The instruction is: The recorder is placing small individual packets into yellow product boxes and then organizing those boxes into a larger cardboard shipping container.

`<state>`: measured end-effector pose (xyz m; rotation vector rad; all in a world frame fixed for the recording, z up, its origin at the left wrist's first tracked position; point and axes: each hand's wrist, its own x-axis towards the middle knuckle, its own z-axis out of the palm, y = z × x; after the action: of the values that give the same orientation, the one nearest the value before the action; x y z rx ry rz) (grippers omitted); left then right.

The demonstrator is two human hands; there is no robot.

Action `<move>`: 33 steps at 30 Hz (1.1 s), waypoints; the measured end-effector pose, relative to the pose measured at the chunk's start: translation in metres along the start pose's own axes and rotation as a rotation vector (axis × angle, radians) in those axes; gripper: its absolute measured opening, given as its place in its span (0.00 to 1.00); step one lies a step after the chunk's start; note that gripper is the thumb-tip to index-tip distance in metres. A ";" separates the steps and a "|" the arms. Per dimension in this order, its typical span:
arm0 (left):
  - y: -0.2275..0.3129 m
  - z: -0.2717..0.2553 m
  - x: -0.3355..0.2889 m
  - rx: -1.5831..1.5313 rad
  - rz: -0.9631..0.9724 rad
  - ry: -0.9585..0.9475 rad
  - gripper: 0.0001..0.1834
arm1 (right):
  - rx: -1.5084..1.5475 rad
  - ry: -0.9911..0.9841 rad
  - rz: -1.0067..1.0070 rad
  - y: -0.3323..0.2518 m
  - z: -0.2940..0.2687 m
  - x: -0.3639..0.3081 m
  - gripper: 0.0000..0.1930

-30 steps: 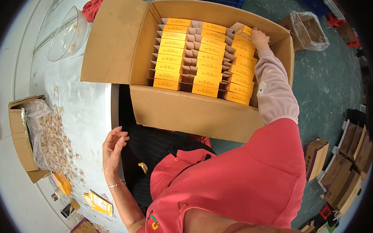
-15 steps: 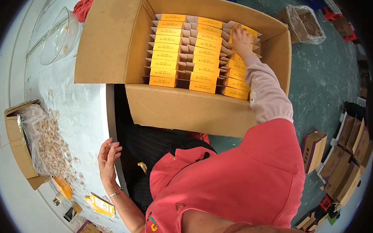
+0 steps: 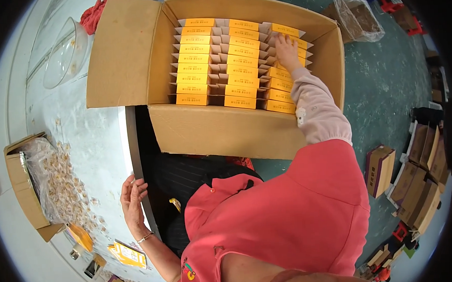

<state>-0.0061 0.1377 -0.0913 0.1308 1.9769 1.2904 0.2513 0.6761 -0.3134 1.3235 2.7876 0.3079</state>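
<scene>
My right hand (image 3: 286, 51) reaches into a large open cardboard carton (image 3: 210, 130). Its fingers are stretched over the right-hand row of small yellow boxes, touching their tops near the far end. Three rows of these boxes stand in the carton, among them a yellow box (image 3: 191, 99) at the near left; pale flaps stick out from their sides. The hand hides part of its row. My left hand (image 3: 133, 204) is beside the table edge, fingers loosely bent and apart, with nothing visible in it.
On the pale table (image 3: 100, 141), small wrapped pieces (image 3: 66, 180) spill from a tipped carton (image 3: 23, 185). Flat yellow packaging (image 3: 130, 253) lies nearer. A clear bowl (image 3: 66, 54) and red cloth (image 3: 93, 15) are at the far left. Several cartons (image 3: 415, 193) stand on the floor at right.
My right hand has shifted a little toward me along the right row, uncovering more of the farthest yellow box. My left hand stays by the table edge. The whole view has shifted slightly.
</scene>
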 end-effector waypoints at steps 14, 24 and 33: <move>-0.004 -0.009 -0.011 -0.108 0.020 -0.010 0.23 | 1.096 -0.048 0.764 0.098 0.054 -0.009 0.28; -0.020 -0.034 -0.046 -0.162 0.069 0.091 0.23 | 0.840 0.213 0.503 0.107 0.000 -0.016 0.22; -0.038 -0.050 -0.063 -0.230 0.090 0.132 0.24 | 1.104 -0.235 0.948 0.086 0.051 -0.067 0.17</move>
<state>0.0175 0.0528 -0.0789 0.0235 1.9328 1.6110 0.3660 0.6858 -0.3495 2.5181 1.8367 -1.4440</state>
